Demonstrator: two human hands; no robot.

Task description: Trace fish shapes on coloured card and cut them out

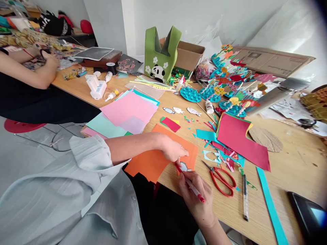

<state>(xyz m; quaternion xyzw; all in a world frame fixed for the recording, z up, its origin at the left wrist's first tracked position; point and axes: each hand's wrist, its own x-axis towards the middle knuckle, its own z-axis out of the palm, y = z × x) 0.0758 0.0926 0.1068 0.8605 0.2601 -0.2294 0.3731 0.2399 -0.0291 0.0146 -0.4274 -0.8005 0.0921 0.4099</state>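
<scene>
My right hand (196,192) grips a red pen (193,188), its tip at the edge of a small fish cutout (185,166). That cutout lies on a sheet of orange paper (150,160) at the table's near edge. From above, my left hand (175,148) rests on the same sheet, fingers stretched out, a fingertip beside the cutout. Part of the cutout is hidden by my hands. Right of the paper lie red-handled scissors (222,180) and a black pen (245,197). Three more paper fish (194,111) lie further back.
Coloured paper sheets (130,109) are stacked at left. Red paper (240,139) and scraps (226,153) lie at right, near a blue strip (272,207). Behind stand a green panda bag (160,58) and fish decorations (235,102). Another person's arm (30,69) is at far left.
</scene>
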